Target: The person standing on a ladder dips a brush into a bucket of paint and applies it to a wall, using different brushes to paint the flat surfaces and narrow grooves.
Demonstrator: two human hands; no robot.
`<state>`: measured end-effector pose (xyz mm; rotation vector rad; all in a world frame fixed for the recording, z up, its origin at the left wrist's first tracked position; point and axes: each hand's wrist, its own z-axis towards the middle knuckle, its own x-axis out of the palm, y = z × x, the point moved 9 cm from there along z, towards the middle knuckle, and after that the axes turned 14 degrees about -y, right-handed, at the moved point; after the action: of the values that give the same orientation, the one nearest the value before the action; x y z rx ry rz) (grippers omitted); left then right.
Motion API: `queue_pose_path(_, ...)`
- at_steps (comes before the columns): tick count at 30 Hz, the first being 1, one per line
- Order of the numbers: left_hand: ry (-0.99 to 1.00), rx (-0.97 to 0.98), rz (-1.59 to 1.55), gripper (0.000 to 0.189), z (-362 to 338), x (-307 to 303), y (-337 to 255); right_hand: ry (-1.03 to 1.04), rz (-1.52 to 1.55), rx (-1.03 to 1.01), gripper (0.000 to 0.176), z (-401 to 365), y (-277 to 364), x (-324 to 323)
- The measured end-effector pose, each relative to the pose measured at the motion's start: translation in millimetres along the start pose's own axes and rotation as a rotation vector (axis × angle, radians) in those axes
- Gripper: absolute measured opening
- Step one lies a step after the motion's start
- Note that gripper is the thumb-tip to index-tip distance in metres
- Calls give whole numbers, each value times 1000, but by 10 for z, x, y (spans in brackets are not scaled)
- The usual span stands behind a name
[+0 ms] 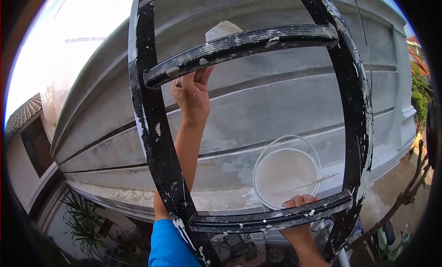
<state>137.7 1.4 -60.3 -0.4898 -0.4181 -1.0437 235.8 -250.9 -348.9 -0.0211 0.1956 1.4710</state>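
My left hand (192,94) reaches between the ladder's side rails, just under the upper rung, with its fingers closed. Rising above that rung is a wide white paintbrush (223,31) in its grip, the middle part hidden behind the rung. My right hand (298,201) comes up behind the lower rung, its fingers curled over the near rim of a white bucket (261,193). Pale paint coats the bucket's inside, and its wire handle stands up at the back. A thin paint-smeared stick (322,178) leans across the opening and over the right rim.
The black, paint-spattered ladder (154,129) frames both arms, with one rung (248,44) high and another (276,218) low. Behind it runs a grey grooved wall (294,106). Potted plants (85,221) stand far below at left; bare branches (407,193) are at right.
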Motion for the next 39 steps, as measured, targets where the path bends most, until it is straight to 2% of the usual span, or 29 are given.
queue_pose_path(4,41,-13,-48,12,135,93,149,16,-11,2,28,-8,7,7)
queue_pose_path(8,55,-9,-39,20,168,205,309,11,6,11,28,-17,-5,19)
queue_pose_path(14,-16,86,26,24,315,-50,55,14,-2,-1,28,1,5,2)
queue_pose_path(17,35,150,-76,20,425,-297,-4,30,-5,-2,29,4,7,5)
queue_pose_path(20,-72,91,-34,15,326,-278,10,26,-6,2,29,6,5,-1)
queue_pose_path(27,18,-10,-29,11,163,-90,197,74,-3,20,28,-64,-26,71)
queue_pose_path(32,-47,148,-13,16,321,-490,-191,38,-9,26,27,-71,-24,75)
queue_pose_path(35,-199,255,-9,19,688,-1150,-383,41,-12,24,27,-66,-13,71)
queue_pose_path(39,-432,392,52,20,774,-2034,-1034,47,-26,21,25,-52,-23,67)
